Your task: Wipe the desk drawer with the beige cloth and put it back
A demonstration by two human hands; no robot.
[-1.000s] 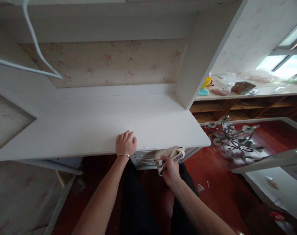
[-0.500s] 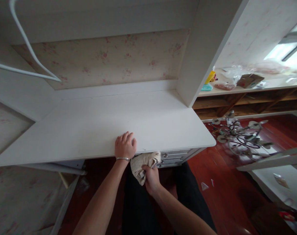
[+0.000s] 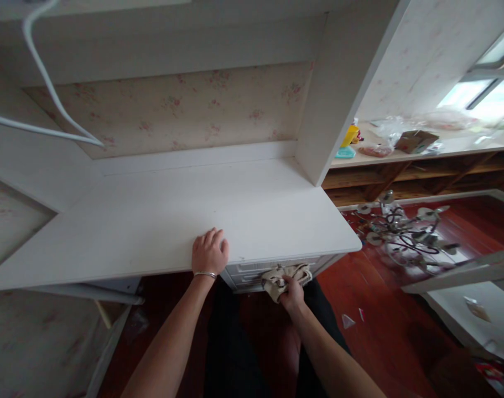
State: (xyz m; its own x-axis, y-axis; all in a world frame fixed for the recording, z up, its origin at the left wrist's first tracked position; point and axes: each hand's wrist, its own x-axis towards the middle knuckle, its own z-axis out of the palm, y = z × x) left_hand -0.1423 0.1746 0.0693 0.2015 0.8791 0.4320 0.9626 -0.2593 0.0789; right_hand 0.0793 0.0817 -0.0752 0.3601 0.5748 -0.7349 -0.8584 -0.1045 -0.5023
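My left hand lies flat on the front edge of a white desk, holding nothing, with a thin bracelet at the wrist. Below the desktop, to the right, my right hand grips a bunched beige cloth. The cloth is against the front of the white drawers under the desk and hides part of them. My right fingertips are partly covered by the cloth.
A white cable hangs at upper left. A side panel rises from the desk's right end. On the red wooden floor at right lies a chandelier. Behind it, a low shelf carries a cardboard box and plastic bags.
My right hand has moved the cloth to the right along the drawer fronts, uncovering their left part. My left hand stays on the desk edge. The view has shifted slightly.
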